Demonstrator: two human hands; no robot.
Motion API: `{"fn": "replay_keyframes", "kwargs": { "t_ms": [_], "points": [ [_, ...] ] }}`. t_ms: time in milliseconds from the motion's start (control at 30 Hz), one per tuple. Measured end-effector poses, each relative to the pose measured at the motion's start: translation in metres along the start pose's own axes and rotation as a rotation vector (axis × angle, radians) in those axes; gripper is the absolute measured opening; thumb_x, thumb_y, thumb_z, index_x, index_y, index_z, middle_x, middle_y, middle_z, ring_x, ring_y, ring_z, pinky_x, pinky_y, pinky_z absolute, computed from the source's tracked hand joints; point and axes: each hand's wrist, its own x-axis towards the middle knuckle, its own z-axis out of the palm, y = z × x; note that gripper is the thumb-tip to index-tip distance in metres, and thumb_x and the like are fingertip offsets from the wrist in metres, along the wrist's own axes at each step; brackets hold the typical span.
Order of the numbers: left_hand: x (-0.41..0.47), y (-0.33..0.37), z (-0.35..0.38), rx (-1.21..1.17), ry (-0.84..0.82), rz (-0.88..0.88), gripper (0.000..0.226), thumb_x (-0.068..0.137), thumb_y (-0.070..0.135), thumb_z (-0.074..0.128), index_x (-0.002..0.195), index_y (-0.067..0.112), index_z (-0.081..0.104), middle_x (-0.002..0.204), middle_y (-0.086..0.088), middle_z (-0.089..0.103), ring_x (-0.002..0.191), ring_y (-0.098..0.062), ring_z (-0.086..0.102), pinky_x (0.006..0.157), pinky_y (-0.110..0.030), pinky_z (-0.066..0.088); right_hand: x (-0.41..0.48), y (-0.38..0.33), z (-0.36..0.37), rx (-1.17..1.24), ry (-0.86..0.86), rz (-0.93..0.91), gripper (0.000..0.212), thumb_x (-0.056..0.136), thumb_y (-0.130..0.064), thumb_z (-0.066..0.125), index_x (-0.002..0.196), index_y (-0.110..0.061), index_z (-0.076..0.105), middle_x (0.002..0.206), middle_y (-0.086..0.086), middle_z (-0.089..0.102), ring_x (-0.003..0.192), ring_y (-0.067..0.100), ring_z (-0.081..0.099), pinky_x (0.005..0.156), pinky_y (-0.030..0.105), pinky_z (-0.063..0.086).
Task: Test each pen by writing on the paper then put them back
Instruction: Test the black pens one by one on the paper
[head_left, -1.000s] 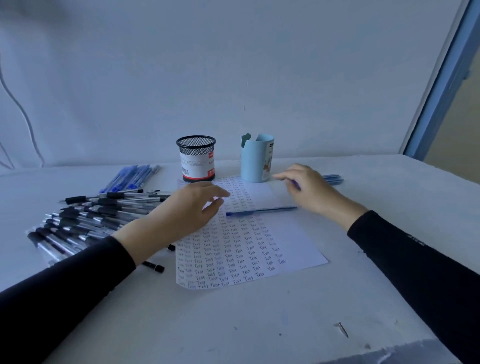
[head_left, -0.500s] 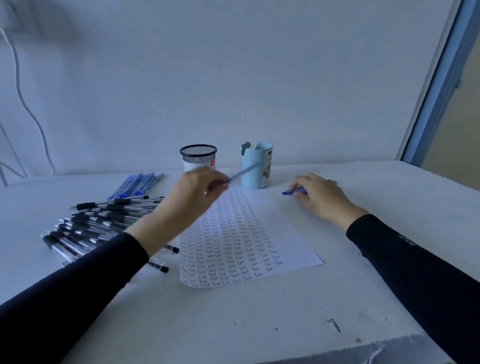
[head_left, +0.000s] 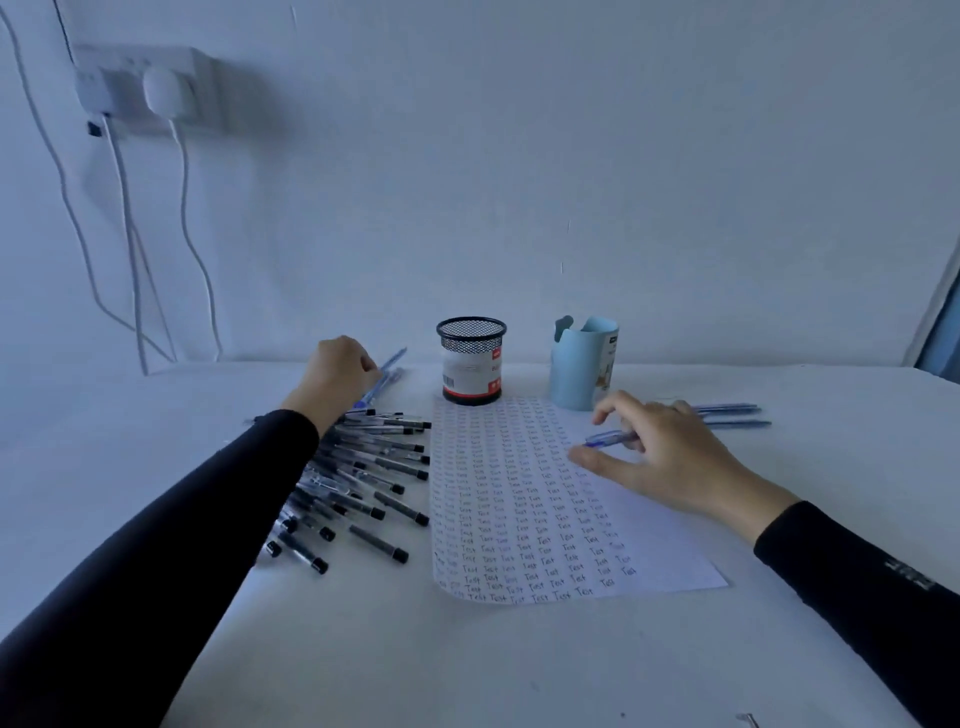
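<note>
On a white table (head_left: 467, 670) lies a paper sheet (head_left: 519, 499), filled with rows of the handwritten word "Test". The right hand (head_left: 660, 457), at the sheet's 2 o'clock, pinches a blue pen (head_left: 605, 438) over the paper, thumb stretched out. The left hand (head_left: 337, 374), at 10 o'clock, curls round a second blue pen (head_left: 388, 362). Black pens (head_left: 363, 467) are heaped at 9. A mesh cup (head_left: 471, 364) stands at 12, its red-and-white label too blurred to read; a pale blue cup (head_left: 579, 374) stands at 1.

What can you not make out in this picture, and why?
Head view only:
Whether the left hand grips the far blue pen: its back hides the fingers.
Blue holder contents: wall hides them.
Mesh cup label: too small, blurred.
Pens beyond the right hand: partly covered, count unclear.
</note>
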Motion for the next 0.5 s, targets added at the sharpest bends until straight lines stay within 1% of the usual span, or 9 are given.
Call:
{"fn": "replay_keyframes", "kwargs": {
  "t_ms": [67,100,167,233,300,367,433,467,500],
  "points": [
    [0.002,0.004,0.011,0.041,-0.04,0.031,0.046,0.082,0.007,0.061,0.048,0.018,0.032,0.047,-0.002,0.028,0.046,-0.017,0.024,0.045,-0.027,0.021,0.0,0.0,0.0,0.06,0.012,-0.002,0.046,0.075,-0.075,0.055,0.097,-0.035,0.047,0.058,-0.013,0.042,0.061,-0.003,0.05,0.079,0.029,0.034],
    [0.004,0.006,0.016,0.05,-0.05,0.014,0.041,0.081,0.007,0.062,0.048,0.017,0.04,0.048,-0.004,0.037,0.048,-0.02,0.035,0.046,-0.025,0.027,0.0,0.001,0.001,0.099,0.018,-0.004,0.044,0.075,-0.072,0.057,0.096,-0.035,0.046,0.056,-0.012,0.041,0.062,-0.002,0.05,0.077,0.029,0.034],
    [0.007,0.007,0.023,0.082,-0.068,-0.022,0.026,0.081,0.01,0.066,0.056,0.011,0.059,0.062,-0.011,0.059,0.064,-0.027,0.059,0.055,-0.026,0.04,0.0,0.003,0.005,0.183,0.032,0.002,0.039,0.074,-0.068,0.058,0.091,-0.036,0.045,0.053,-0.012,0.041,0.061,0.004,0.05,0.078,0.03,0.038],
    [0.01,0.007,0.025,0.138,-0.088,-0.035,0.017,0.082,0.014,0.069,0.069,0.004,0.068,0.071,-0.014,0.065,0.078,-0.032,0.066,0.06,-0.03,0.044,0.0,0.002,0.005,0.258,0.028,-0.004,0.039,0.073,-0.068,0.06,0.091,-0.037,0.045,0.055,-0.014,0.044,0.059,0.006,0.048,0.076,0.027,0.039],
    [0.011,0.005,0.025,0.179,-0.1,-0.028,0.017,0.081,0.017,0.072,0.071,0.004,0.069,0.07,-0.013,0.063,0.08,-0.031,0.067,0.062,-0.03,0.045,0.001,0.0,0.002,0.335,-0.011,-0.007,0.045,0.074,-0.064,0.071,0.103,-0.037,0.05,0.063,-0.011,0.045,0.064,0.005,0.05,0.069,0.021,0.038],
    [0.01,0.004,0.023,0.197,-0.108,-0.015,0.021,0.082,0.018,0.073,0.064,0.007,0.067,0.066,-0.011,0.063,0.072,-0.028,0.064,0.06,-0.029,0.045,0.002,-0.002,-0.001,0.393,-0.009,-0.008,0.045,0.08,-0.044,0.075,0.118,-0.032,0.053,0.076,-0.004,0.051,0.069,0.002,0.052,0.069,0.019,0.041],
    [0.006,0.005,0.019,0.174,-0.102,-0.001,0.037,0.082,0.015,0.068,0.047,0.013,0.054,0.05,-0.005,0.051,0.053,-0.023,0.051,0.051,-0.026,0.037,0.005,-0.002,-0.002,0.451,0.103,-0.043,0.022,0.094,-0.025,0.063,0.114,-0.034,0.058,0.082,-0.002,0.058,0.068,0.004,0.054,0.071,0.027,0.047],
    [0.002,0.008,0.014,0.144,-0.092,0.009,0.045,0.084,0.013,0.064,0.043,0.015,0.046,0.045,-0.003,0.043,0.047,-0.021,0.043,0.047,-0.025,0.032,0.005,-0.003,-0.004,0.5,0.169,-0.037,0.016,0.1,-0.025,0.054,0.108,-0.038,0.059,0.085,-0.001,0.063,0.073,0.006,0.059,0.072,0.028,0.049],
    [-0.003,0.013,0.01,0.111,-0.073,0.021,0.049,0.087,0.014,0.061,0.042,0.015,0.042,0.043,-0.002,0.04,0.046,-0.021,0.04,0.046,-0.025,0.029,0.006,-0.005,-0.006,0.569,0.218,-0.012,0.016,0.102,-0.033,0.046,0.106,-0.039,0.06,0.089,0.002,0.067,0.08,0.009,0.063,0.074,0.026,0.051]
  ]
}}
